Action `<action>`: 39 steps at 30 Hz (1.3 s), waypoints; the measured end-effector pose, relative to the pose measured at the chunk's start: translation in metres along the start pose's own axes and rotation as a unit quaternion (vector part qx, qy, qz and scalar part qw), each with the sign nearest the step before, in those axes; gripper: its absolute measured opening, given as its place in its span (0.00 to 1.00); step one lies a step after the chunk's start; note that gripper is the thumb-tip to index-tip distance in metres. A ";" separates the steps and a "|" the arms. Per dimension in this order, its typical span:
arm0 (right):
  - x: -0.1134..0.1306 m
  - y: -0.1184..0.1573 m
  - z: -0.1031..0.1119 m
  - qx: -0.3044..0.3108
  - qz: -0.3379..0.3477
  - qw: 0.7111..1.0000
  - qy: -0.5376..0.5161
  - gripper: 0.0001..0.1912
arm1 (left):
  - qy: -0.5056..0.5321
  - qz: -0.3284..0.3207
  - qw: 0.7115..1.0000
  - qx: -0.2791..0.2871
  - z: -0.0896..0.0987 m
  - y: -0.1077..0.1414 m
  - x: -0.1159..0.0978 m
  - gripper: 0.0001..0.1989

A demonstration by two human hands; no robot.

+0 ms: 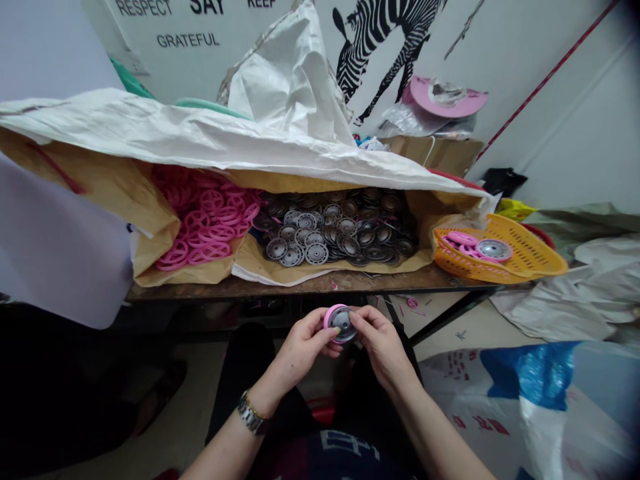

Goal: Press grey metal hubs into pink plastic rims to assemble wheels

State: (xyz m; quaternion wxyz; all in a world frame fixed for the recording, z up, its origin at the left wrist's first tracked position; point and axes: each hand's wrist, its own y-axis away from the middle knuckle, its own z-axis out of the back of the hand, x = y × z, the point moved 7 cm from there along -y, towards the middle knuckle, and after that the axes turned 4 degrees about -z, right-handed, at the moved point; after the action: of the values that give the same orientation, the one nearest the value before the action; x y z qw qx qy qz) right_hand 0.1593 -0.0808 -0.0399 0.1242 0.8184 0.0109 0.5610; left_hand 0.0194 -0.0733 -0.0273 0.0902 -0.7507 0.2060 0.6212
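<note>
Between my hands, over my lap, is a small wheel (343, 323) made of a grey disc with a pink ring around it. My left hand (306, 343) grips its left side, thumb on the grey face and fingers behind. My right hand (379, 333) pinches the right edge of the same piece. Beyond the hands, a paper-lined sack holds a heap of pink spoked rings (215, 217) at left and a pile of grey discs (316, 253) at centre. A yellow basket (537, 257) on the right contains pink rings and a pink-rimmed grey disc.
The wooden table edge (350, 283) runs just beyond my hands. A white and blue plastic bag (525, 380) stands at lower right. Pink bits lie on the floor under the table. At the left are a pale panel (60, 247) and a person's foot (167, 387).
</note>
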 end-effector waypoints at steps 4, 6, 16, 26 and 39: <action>0.000 -0.001 0.003 -0.033 0.049 0.996 0.060 0.19 | -0.023 -0.028 0.999 -0.012 0.000 0.001 -0.001 0.18; 0.001 -0.001 0.005 -0.048 0.065 0.995 0.064 0.20 | -0.034 -0.041 0.998 -0.014 0.001 0.001 0.000 0.17; 0.020 0.008 -0.011 0.057 0.064 0.984 0.159 0.14 | -0.089 -0.064 0.994 0.008 -0.003 0.006 -0.010 0.13; 0.016 0.014 -0.012 0.025 0.109 0.973 0.201 0.08 | -0.216 -0.145 0.963 -0.068 0.000 0.005 -0.016 0.14; 0.011 0.006 -0.007 0.072 0.083 0.969 0.221 0.12 | -0.140 -0.046 0.988 0.037 -0.009 0.003 -0.002 0.12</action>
State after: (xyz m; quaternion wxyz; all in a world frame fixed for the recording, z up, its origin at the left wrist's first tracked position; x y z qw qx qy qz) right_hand 0.1562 -0.0838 -0.0263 0.0119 0.6789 0.0103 0.7341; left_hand 0.0256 -0.0795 -0.0230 0.1745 -0.6613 0.1796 0.7071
